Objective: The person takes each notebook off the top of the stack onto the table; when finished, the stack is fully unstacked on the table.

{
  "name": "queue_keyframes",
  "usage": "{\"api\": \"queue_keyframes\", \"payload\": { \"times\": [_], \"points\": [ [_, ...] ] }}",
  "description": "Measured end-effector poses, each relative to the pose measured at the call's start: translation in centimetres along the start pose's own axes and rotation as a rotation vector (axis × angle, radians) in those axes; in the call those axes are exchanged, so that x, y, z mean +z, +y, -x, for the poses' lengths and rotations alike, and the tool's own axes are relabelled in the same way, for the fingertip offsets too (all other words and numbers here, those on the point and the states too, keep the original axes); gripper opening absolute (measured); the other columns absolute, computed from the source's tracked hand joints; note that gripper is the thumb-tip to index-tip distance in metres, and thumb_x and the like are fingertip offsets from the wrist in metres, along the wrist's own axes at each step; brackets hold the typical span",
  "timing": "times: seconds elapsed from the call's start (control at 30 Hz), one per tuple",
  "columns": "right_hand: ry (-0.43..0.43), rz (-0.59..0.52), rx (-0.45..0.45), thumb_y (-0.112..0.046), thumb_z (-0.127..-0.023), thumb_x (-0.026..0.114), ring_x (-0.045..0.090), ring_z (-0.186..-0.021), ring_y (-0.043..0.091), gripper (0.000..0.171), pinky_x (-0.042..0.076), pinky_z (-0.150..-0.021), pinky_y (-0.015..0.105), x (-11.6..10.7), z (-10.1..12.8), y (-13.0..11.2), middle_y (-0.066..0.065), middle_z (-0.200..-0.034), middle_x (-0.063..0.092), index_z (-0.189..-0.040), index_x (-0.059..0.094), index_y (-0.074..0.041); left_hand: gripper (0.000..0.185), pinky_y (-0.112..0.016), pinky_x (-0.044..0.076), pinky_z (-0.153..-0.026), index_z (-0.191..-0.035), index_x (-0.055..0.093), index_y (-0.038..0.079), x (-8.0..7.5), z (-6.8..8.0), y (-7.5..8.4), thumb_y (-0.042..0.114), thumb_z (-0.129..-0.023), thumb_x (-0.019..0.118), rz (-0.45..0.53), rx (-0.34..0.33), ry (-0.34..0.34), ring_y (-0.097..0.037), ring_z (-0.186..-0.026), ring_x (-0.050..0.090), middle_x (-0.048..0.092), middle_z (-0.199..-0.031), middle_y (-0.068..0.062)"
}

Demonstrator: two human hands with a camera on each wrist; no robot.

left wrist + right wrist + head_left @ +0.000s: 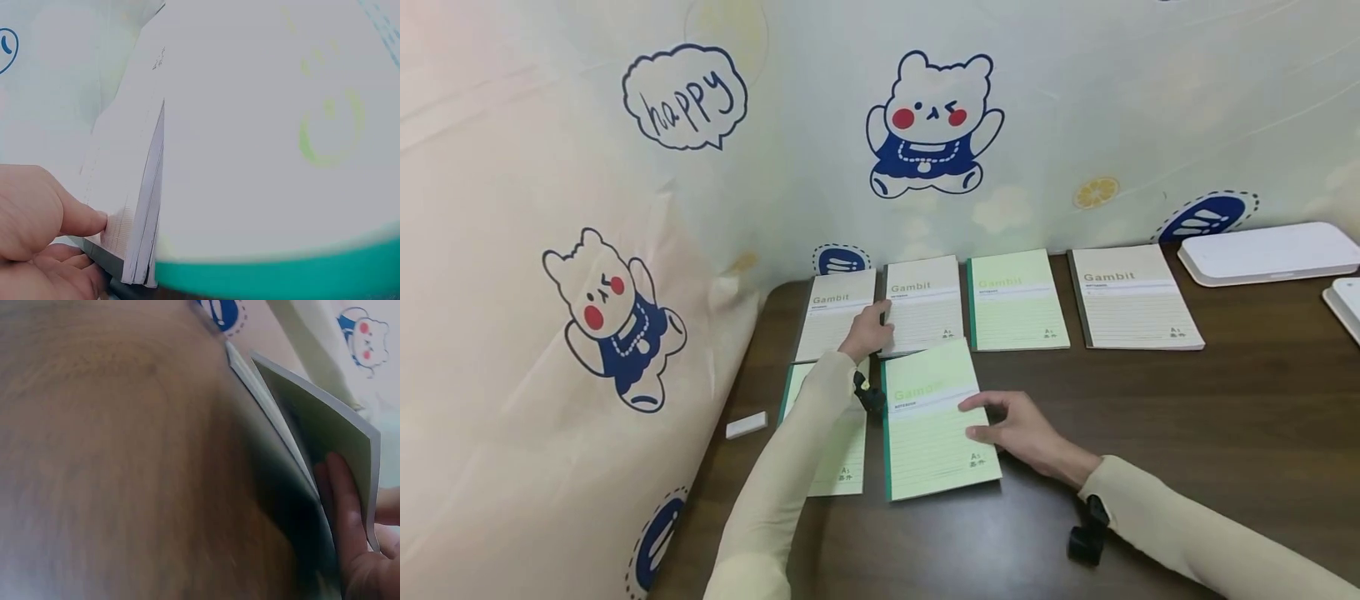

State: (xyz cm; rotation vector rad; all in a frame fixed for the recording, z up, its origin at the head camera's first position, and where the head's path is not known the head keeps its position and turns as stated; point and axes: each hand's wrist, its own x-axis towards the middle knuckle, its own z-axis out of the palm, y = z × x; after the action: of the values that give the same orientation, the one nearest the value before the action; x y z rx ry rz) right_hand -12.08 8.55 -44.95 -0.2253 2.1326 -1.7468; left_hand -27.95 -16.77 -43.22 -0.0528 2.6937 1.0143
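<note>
Six notebooks lie in two rows on a dark wooden table (1225,400). My left hand (868,329) reaches to the back row and pinches the left edge of the second tan Gambit notebook (925,304). The thumb (81,219) lies on its cover and the fingers are underneath. My right hand (1011,429) grips the right edge of the front green notebook (932,421). Its fingers (340,506) are under the raised edge of the green notebook (325,425). My left forearm crosses another green notebook (838,462).
In the back row there are also a tan notebook (838,312) at the left, a green one (1017,300) and a tan one (1131,296). A white eraser (747,425) lies at the left. Two white trays (1270,252) sit at the far right. A bear-print cloth (625,317) walls the back and left.
</note>
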Motion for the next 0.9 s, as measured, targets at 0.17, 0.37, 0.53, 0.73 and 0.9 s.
{"api": "queue_keyframes", "payload": {
  "times": [0.17,0.37,0.53,0.73,0.9],
  "points": [
    [0.044,0.081,-0.026,-0.005,-0.080,0.076,0.054,-0.120,0.024,0.029,0.044,-0.101,0.043,1.9,-0.2,0.2,0.009,-0.121,0.067,-0.109,0.072,-0.010,0.057,-0.045,0.023,-0.121,-0.152,0.030,0.011,0.2,0.0,-0.2,0.008,-0.098,0.048,0.014,-0.008,0.001,-0.028,-0.149,0.021,0.027,-0.160,-0.008],
    [0.035,0.214,-0.014,-0.013,-0.082,0.076,0.047,-0.046,0.007,0.039,0.048,-0.065,0.025,2.9,0.2,0.1,0.001,-0.077,0.071,-0.120,0.066,-0.010,0.056,-0.045,0.024,-0.120,-0.152,0.030,0.013,0.2,-0.3,-0.3,0.010,-0.099,0.048,0.003,-0.013,0.005,-0.027,-0.148,0.023,0.028,-0.159,-0.008],
    [0.008,0.372,-0.125,-0.014,-0.082,0.076,0.021,-0.042,0.006,0.051,0.035,-0.050,0.020,3.0,0.0,-0.4,0.011,-0.081,0.072,-0.130,0.060,-0.002,0.056,-0.046,0.025,-0.120,-0.152,0.029,0.013,0.1,-0.2,-0.2,0.011,-0.099,0.048,0.003,-0.016,0.010,-0.028,-0.148,0.023,0.028,-0.159,-0.008],
    [-0.073,0.491,-0.198,-0.012,-0.084,0.074,0.052,-0.049,0.004,0.055,0.048,-0.053,0.021,2.7,-0.1,-1.0,0.016,-0.088,0.074,-0.133,0.055,0.004,0.056,-0.045,0.024,-0.120,-0.153,0.029,0.014,0.2,-0.3,-0.3,0.012,-0.099,0.047,-0.007,-0.018,0.010,-0.027,-0.149,0.022,0.027,-0.160,-0.007],
    [-0.146,0.501,-0.185,-0.009,-0.086,0.071,0.048,-0.030,0.008,0.055,0.043,-0.033,0.024,2.4,-0.1,-1.4,0.003,-0.057,0.060,-0.136,0.051,0.004,0.056,-0.046,0.024,-0.120,-0.152,0.030,0.014,0.3,-0.3,-0.3,0.012,-0.099,0.047,-0.008,-0.020,0.013,-0.027,-0.149,0.022,0.027,-0.160,-0.007]
  ]
}}
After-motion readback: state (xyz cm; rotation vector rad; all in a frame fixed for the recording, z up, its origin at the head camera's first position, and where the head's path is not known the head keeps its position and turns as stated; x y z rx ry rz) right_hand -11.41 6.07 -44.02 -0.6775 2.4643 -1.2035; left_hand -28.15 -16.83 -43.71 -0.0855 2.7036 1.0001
